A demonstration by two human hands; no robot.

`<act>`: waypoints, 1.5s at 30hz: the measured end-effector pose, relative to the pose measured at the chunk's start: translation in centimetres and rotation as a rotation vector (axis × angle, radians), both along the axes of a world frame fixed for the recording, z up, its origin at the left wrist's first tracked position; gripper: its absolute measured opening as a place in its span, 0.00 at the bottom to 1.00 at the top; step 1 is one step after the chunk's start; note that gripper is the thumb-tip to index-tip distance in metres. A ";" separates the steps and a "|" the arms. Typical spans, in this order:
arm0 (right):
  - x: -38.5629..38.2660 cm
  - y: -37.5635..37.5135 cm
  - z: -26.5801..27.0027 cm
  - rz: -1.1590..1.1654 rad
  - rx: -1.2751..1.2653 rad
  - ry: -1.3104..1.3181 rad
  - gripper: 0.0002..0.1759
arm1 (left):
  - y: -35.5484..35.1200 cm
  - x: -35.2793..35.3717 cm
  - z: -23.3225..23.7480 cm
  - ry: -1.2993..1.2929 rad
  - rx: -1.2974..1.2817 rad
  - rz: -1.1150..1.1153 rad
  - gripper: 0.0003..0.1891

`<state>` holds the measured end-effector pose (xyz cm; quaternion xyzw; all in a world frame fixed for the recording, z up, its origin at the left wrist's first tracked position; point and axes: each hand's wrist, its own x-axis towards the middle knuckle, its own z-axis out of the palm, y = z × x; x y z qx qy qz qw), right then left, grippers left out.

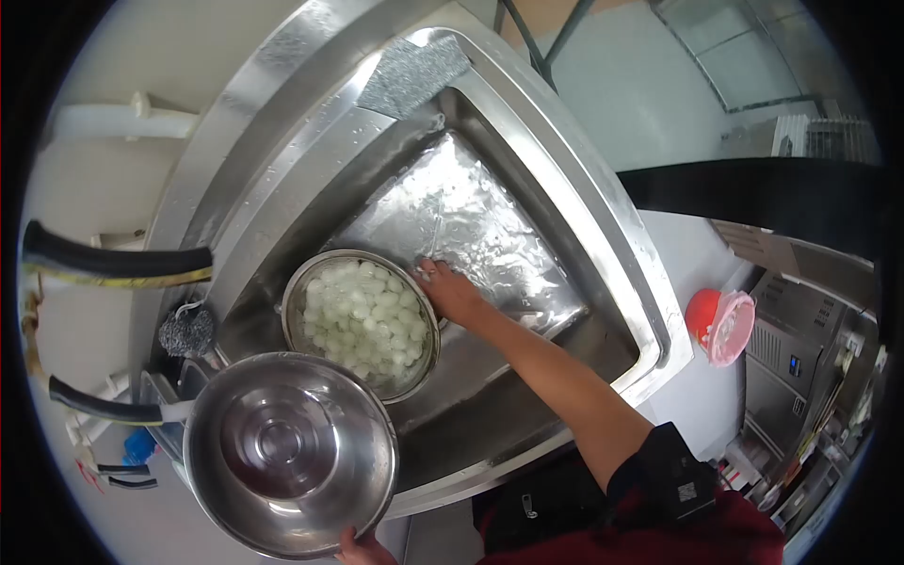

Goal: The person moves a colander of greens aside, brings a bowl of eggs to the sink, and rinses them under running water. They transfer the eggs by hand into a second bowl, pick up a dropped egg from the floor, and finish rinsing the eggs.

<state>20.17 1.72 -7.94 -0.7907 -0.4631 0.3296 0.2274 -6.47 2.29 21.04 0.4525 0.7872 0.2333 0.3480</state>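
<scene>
A metal bowl full of small pale round pieces in water stands in the steel sink. At its right rim is my right hand, its fingers closed on the edge. Nearer to me, a larger metal bowl with nothing in it hangs over the sink's lower left edge. My left hand grips its bottom rim, thumb on top; the other fingers are hidden below.
Black-handled taps reach in from the left, near a steel wool scrubber. A grey cloth lies at the sink's far corner. A red bucket with a pink lining stands on the right.
</scene>
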 end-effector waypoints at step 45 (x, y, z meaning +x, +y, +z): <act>8.5 -19.9 28.1 -0.841 0.310 0.124 0.21 | 2.4 12.0 -6.2 -1.208 0.199 -0.774 0.26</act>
